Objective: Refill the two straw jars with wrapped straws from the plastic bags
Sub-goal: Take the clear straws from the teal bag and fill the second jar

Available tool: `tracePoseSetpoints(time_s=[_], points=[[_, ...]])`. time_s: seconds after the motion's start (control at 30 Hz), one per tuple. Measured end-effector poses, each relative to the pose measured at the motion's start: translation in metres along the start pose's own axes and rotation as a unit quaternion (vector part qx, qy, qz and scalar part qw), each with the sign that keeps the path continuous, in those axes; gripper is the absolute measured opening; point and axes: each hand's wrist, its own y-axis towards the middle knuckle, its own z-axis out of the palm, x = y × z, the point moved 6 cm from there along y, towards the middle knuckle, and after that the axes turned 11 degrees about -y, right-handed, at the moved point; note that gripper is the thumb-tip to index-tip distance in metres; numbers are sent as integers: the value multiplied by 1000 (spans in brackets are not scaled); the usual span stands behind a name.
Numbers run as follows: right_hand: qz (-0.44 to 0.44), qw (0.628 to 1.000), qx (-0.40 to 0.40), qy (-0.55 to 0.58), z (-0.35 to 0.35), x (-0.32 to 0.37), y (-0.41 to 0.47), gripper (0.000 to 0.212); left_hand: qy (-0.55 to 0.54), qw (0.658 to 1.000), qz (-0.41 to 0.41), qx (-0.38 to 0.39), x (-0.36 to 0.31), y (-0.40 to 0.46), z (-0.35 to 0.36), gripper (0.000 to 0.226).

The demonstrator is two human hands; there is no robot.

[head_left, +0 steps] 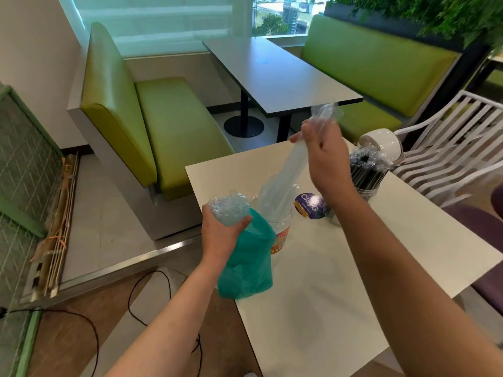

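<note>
1. White table [313, 281], lower centre to right of frame: everything I need sits on its far half.
2. Teal bag [245, 265], lower centre: it hangs from my left hand over the table's near left edge, just beside the near jar.
3. Clear bag [283, 180], centre: stretched up and away from the near jar, its lower end seems to reach the jar's mouth. I can't tell whether straws are left inside.
4. Far jar [366, 175], right of centre: packed with dark wrapped straws, so I judge that one filled.
5. Near jar [281, 232], centre: pale straws appear to stand in it. I judge I'm on the second refill, drawing the wrapper off.
6. Right hand [324, 156], centre right: fingers curled tight, clamped on the clear bag's top end, held high.
7. Left hand [226, 227], lower centre: clenched round the teal bag's neck plus a crumpled clear wad [228, 206].
8. Next move, as I see it: lift the clear bag straight up, steadily, without tipping the jar.
9. Purple lid [310, 206], between the jars, flat on the table.
</note>
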Motion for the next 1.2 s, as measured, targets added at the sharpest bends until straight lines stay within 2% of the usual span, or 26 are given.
tracePoseSetpoints(time_s=[0.07,0.23,0.37,0.47,0.53,0.63,0.77,0.93,1.2], points=[[-13,1000,-13,-20,-4,1,4,23,0,1000,-2,1,1,0,0,83],[11,994,59,-86,21,-27,-3,35,-2,1000,-5,0,1,1,0,82],[29,985,93,-140,43,-57,-19,30,0,1000,-8,0,1,1,0,81],[54,984,115,-128,53,-72,-31,47,-2,1000,-8,2,2,1,-1,80],[27,979,90,-181,56,-78,-34,51,-4,1000,-7,3,2,1,-1,81],[-67,946,56,-311,65,-83,-34,39,-7,1000,-8,5,1,1,-1,79],[-53,955,122,-265,87,-102,-41,49,-11,1000,-4,6,-1,-1,0,76],[-55,945,181,-265,99,-112,-48,61,-17,1000,-10,5,0,-2,2,74],[-53,965,169,-193,96,-101,-31,47,-19,1000,-18,8,1,-2,4,75]])
